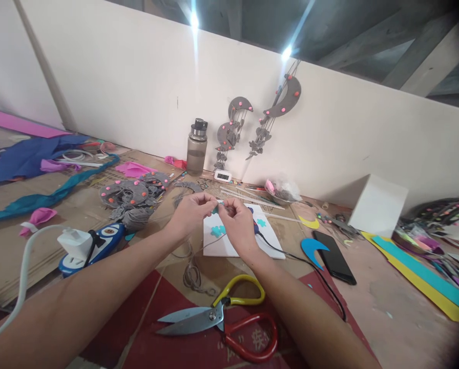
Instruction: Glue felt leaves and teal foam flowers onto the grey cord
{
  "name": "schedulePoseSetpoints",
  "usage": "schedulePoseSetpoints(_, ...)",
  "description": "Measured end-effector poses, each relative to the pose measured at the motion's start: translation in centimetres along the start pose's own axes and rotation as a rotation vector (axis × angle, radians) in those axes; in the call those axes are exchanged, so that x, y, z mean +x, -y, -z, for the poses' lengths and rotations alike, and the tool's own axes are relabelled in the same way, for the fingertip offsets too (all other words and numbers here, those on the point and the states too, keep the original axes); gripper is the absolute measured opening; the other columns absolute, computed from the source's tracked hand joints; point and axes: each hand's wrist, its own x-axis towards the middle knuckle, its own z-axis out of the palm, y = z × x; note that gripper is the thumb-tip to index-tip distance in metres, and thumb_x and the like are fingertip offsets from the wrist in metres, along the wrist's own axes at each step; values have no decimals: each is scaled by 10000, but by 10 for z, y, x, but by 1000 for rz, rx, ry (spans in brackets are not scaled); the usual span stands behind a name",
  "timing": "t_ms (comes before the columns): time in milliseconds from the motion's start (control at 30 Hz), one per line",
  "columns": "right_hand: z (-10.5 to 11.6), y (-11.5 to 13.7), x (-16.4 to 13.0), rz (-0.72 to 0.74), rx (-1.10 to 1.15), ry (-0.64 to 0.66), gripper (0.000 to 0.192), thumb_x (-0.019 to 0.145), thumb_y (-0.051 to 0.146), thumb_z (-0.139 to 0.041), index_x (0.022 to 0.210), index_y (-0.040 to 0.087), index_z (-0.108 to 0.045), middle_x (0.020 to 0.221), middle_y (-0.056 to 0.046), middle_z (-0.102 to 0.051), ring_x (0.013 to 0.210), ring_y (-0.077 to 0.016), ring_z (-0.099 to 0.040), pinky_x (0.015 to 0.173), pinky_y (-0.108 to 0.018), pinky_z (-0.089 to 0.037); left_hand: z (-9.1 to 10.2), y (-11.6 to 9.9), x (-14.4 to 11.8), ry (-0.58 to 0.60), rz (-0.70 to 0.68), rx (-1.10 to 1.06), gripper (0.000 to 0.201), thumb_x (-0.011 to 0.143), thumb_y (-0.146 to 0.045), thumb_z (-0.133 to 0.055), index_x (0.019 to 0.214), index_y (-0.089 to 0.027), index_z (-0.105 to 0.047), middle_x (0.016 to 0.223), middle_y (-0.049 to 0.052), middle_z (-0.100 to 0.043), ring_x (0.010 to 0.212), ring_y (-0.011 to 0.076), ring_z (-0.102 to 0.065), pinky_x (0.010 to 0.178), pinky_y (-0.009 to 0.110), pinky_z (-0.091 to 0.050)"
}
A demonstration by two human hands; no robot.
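My left hand (194, 214) and my right hand (238, 223) meet above a white board (214, 249), both with fingertips pinched. Between them is a small teal felt piece (215, 209), mostly hidden by the fingers. On the board lie teal flower cutouts (217, 231) and another teal flower (262, 223) to the right. Partly behind my right hand rests a blue tool with a black cord (287, 252). A thin grey cord (193, 277) runs from the board into a loose coil. Below my hands, scissors (217, 312) with one yellow and one red handle lie spread.
A blue power strip (110, 236) with a white plug stands left, near grey crescent ornaments (125, 193). Rightward are a blue crescent (314, 250), a black phone (334, 256) and teal and yellow strips (421, 271). A bottle (196, 148) stands by the wall.
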Motion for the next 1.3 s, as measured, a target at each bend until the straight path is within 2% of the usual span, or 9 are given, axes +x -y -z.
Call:
schedulePoseSetpoints(167,3,1,1,-32,21,-6,140,773,315,-541,716,187,-534,570,68,-357,562,-95,-319,547,-227,-283,0,-1,-1,55,52,-129,236,702,-373,-662,683,-142,-615,536,-35,-472,497,68,-366,493,224,-253)
schedulePoseSetpoints(400,4,3,0,-15,55,11,158,787,334,-545,734,185,-535,580,68,-362,563,-94,-324,544,-223,-287,4,7,6,124,146,-285,220,644,-318,-741,674,-135,-622,542,-39,-470,504,54,-370,494,199,-269)
schedulePoseSetpoints(533,3,-1,-1,-27,147,75,209,815,385,-515,808,182,-564,645,46,-461,594,-102,-392,568,-228,-333,7,9,10,128,152,-274,232,642,-330,-740,678,-134,-622,536,-37,-474,494,54,-384,486,194,-281)
schedulePoseSetpoints(667,1,-9,0,-59,181,121,236,815,384,-507,943,194,-562,757,24,-550,640,-110,-456,606,-237,-384,13,15,17,24,64,-163,238,663,-356,-713,702,-142,-616,508,-51,-452,437,44,-324,429,195,-208)
schedulePoseSetpoints(833,1,-6,-1,-55,149,258,231,811,372,-505,895,186,-613,797,2,-602,692,-117,-504,656,-250,-418,28,23,29,-156,16,-130,246,662,-361,-697,726,-146,-597,470,-65,-422,398,41,-292,408,195,-155)
schedulePoseSetpoints(1000,6,13,-8,-47,154,325,268,854,399,-457,907,201,-630,700,21,-541,615,-105,-455,574,-221,-389,42,27,38,-272,-10,-172,240,637,-335,-701,694,-137,-576,476,-63,-418,407,38,-291,403,188,-150)
schedulePoseSetpoints(1167,18,37,-17,-29,209,352,259,875,393,-460,923,200,-626,660,32,-473,570,-89,-383,550,-210,-359,50,27,42,-308,-16,-188,229,621,-314,-698,634,-145,-542,479,-63,-401,410,39,-302,385,181,-148)
schedulePoseSetpoints(1300,30,55,-27,-13,316,378,243,874,394,-487,917,195,-619,652,35,-450,554,-81,-352,508,-207,-308,53,28,44,-334,-15,-191,200,629,-301,-687,663,-146,-565,487,-55,-419,415,44,-330,374,173,-159)
